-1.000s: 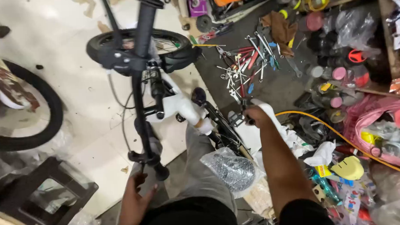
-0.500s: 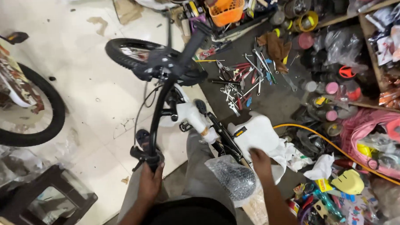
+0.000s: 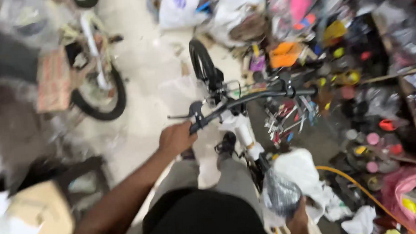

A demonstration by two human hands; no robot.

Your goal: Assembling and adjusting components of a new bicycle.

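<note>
Left hand [image 3: 175,138] clamped on one handlebar [image 3: 244,100]; right hand [image 3: 298,218] (blurred) seemingly gripping one plastic-wrapped saddle [image 3: 280,194].

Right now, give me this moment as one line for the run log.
left hand: grips handlebar end | right hand: on wrapped saddle | front wheel: on floor | tools: scattered right

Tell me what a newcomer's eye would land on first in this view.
Probably the black handlebar across the middle, with the left hand gripping its near end, and the front wheel pointing away beyond it. Lower right, the right hand rests by a plastic-wrapped bike seat. Bright clutter fills the right side, including an orange crate.
</note>
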